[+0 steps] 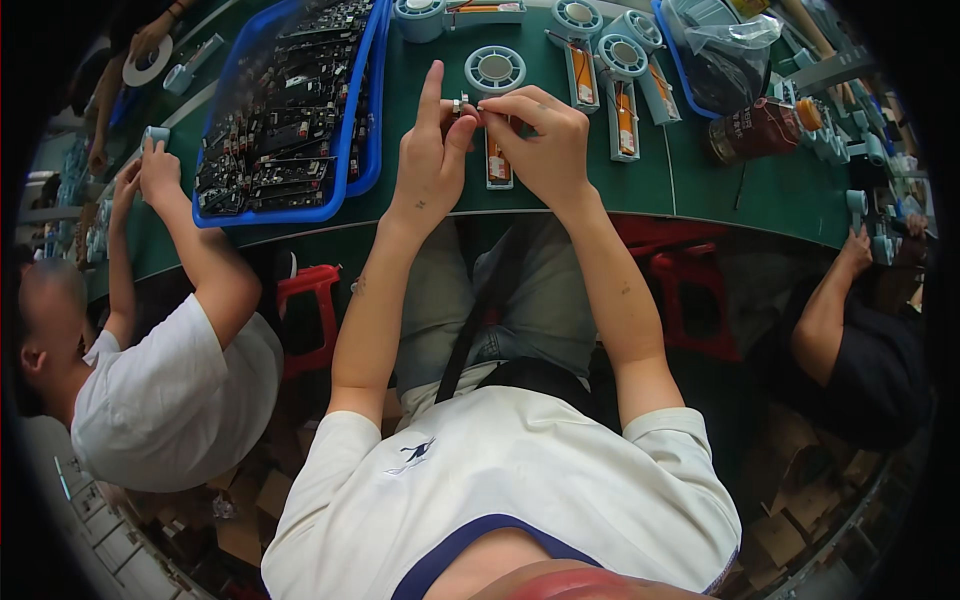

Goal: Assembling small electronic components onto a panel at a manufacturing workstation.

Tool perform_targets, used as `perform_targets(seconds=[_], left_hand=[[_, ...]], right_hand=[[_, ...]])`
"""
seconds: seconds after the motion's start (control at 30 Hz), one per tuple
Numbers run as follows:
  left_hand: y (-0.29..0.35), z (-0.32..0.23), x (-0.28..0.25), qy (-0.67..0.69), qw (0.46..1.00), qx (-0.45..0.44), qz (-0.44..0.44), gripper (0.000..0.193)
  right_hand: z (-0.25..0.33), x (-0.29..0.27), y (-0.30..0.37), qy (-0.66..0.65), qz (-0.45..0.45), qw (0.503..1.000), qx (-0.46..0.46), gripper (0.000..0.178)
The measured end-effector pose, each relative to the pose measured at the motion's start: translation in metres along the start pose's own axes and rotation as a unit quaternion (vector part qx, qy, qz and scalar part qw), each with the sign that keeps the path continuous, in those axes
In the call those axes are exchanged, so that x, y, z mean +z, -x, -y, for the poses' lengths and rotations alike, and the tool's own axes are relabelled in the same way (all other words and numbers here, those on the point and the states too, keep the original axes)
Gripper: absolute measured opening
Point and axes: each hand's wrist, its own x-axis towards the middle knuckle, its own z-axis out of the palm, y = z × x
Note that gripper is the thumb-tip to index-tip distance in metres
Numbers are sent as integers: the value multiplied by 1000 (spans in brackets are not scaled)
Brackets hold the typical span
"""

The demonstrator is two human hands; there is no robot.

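Above the table's near edge, my left hand [432,155] pinches a small silvery part [461,104], with the index finger pointing up. My right hand [545,135] closes its thumb and fingertips just beside that part; whatever sits in this pinch is too small to make out. Below and behind my hands lies a light-blue handheld fan [495,70] with a round grille. Its opened handle [499,172] shows an orange battery and is partly hidden by my right hand.
A blue tray [335,190] of black circuit boards stands left on the green table [690,170]. More opened fans [622,57] lie behind right, near a dark red jar [752,130] and another blue tray [690,95] with plastic bags. People work on both sides; red stools [312,310] stand below.
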Motion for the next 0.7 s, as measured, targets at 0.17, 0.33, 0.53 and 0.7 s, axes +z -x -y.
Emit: perform_targets(seconds=[0.17, 0.33, 0.53, 0.7], left_hand=[[-3, 0, -5, -20, 999, -22, 45, 36], [-2, 2, -3, -56, 998, 11, 41, 24], [-1, 0, -2, -69, 997, 11, 20, 21], [0, -1, -2, -82, 996, 3, 20, 23]], right_hand=[[-2, 2, 0, 7, -11, 1000, -12, 14], [-4, 4, 1, 13, -28, 999, -17, 13], [-5, 6, 3, 54, -25, 997, -55, 13], [-5, 7, 4, 76, -27, 995, -66, 13]])
